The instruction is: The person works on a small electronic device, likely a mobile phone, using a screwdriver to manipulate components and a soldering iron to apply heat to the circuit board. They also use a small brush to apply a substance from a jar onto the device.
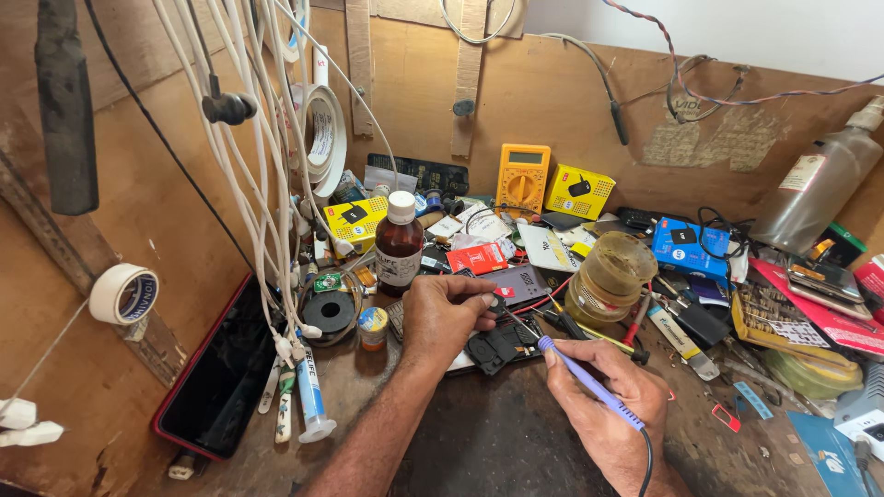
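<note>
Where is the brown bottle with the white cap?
In the head view, the brown bottle stands upright left of centre on the cluttered bench, just behind the left hand, beside the yellow box and the hanging white cables.

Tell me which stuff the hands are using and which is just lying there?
In use:
left hand
right hand
soldering iron
black phone part

Lying about:
brown bottle
yellow meter
blue box
tape roll
syringe
solder spool
</note>
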